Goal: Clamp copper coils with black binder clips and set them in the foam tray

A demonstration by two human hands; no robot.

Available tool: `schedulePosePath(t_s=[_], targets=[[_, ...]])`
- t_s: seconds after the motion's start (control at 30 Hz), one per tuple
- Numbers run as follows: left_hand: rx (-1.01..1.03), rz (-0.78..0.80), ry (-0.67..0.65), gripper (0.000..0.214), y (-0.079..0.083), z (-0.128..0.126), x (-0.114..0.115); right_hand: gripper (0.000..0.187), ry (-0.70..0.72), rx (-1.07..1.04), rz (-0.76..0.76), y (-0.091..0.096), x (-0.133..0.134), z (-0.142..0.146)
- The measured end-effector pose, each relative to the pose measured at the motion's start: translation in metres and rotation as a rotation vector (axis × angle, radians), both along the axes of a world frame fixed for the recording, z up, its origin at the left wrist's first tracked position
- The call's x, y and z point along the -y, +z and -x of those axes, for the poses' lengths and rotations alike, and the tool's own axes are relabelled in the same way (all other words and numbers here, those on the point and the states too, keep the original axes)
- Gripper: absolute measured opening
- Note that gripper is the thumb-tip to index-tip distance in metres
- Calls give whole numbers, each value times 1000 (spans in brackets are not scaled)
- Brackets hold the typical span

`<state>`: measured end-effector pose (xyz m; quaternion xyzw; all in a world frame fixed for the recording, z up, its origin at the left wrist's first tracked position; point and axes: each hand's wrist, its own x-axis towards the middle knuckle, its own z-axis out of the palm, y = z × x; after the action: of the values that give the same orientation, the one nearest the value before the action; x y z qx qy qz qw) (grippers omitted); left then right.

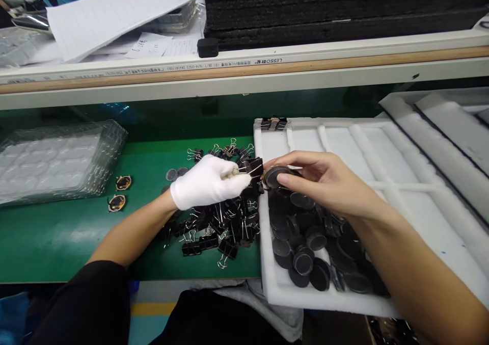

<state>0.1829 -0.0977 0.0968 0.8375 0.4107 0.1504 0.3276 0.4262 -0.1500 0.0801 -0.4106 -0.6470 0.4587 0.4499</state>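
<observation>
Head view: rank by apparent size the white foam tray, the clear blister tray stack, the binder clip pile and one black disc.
1. white foam tray
2. clear blister tray stack
3. binder clip pile
4. black disc

The middle two look close; nearness could sway them.

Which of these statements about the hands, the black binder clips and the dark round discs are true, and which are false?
1. The left hand wears a white glove. True.
2. The bare right hand holds a dark round disc at its fingertips. True.
3. The pile of black metal binder clips lies inside the white foam tray. False: it lies on the green mat, left of the tray.
4. The left hand pinches a black binder clip by its wire handles. True.
5. The heap of dark round discs sits on the clear plastic blister trays. False: it sits in the white foam tray.
</observation>
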Motion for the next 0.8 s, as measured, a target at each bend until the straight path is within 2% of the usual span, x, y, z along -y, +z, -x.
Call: schedulePosePath(t_s=[0.07,0.23,0.53,0.8], targets=[[-1,12,-30,44,0,1,0,13,-28,64,-8,5,-3,-9],[-26,15,-72,42,-1,-7,12,14,48,217,-33,5,-7,-22],[-111,-39,-210,37,2,-11,18,16,120,291,-132,2,-3,-24],[-33,-154,-290,35,-3,-9,20,18,172,285,-173,3,-1,-23]])
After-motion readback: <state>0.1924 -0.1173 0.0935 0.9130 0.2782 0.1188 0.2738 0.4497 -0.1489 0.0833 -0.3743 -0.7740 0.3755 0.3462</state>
